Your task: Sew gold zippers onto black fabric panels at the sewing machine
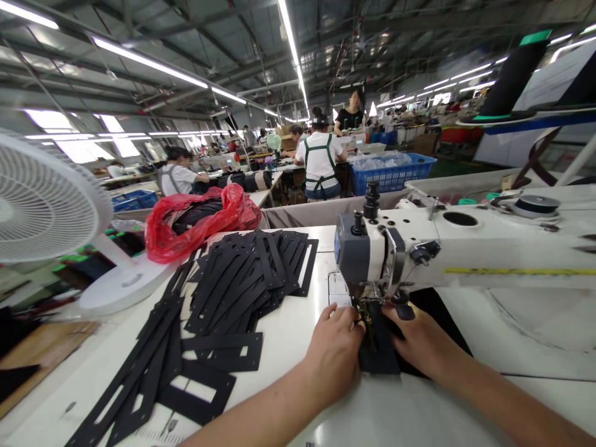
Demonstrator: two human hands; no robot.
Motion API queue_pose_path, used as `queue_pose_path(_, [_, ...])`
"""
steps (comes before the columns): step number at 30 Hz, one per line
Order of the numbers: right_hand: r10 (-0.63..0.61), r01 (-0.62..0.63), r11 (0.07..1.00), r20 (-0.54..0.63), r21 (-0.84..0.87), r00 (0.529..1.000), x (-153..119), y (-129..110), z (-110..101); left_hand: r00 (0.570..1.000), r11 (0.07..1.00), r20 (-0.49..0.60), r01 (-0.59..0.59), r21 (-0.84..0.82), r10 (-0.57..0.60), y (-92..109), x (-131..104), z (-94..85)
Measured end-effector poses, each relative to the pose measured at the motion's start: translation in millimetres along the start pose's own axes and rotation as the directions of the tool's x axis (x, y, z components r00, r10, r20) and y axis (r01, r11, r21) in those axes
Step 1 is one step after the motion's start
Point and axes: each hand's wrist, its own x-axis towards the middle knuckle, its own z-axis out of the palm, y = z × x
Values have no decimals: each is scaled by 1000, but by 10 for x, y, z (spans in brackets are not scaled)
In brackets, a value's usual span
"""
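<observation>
A white industrial sewing machine (507, 239) stands on the right of the table, its presser foot and needle area over a black flat piece (379, 357). My left hand (333, 351), fingers curled together, grips the left edge of that piece beside the foot. On the other side my right hand (421, 338) is closed on its right edge, with the fingertips partly hidden behind the machine head. A larger black sheet (440, 316) lies beneath and behind my right hand. To the left, a spread pile of black slotted strips (237, 279) covers the tabletop.
A red plastic bag (205, 217) with dark material sits behind the pile. At left stands a white fan (109, 282). Beyond the table are a blue crate (393, 174) and several co-workers, one in a white shirt (320, 155). Black thread cones (514, 77) rise at upper right.
</observation>
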Motion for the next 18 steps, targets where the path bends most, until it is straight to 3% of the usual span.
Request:
queue_pose_path(4, [-52, 51, 998, 22, 29, 998, 129, 63, -25, 997, 998, 51, 54, 43, -57, 45, 32, -81])
queue_pose_path(9, [-28, 28, 998, 8, 49, 1000, 126, 52, 45, 994, 996, 71, 82, 35, -85, 59, 57, -66])
queue_pose_path(14, [129, -129, 992, -12, -5, 992, 102, 26, 104, 997, 996, 14, 81, 27, -81, 61, 19, 11])
queue_pose_path(18, [307, -307, 950, -12, -53, 952, 134, -22, 157, 999, 998, -13, 31, 54, -30, 55, 14, 41])
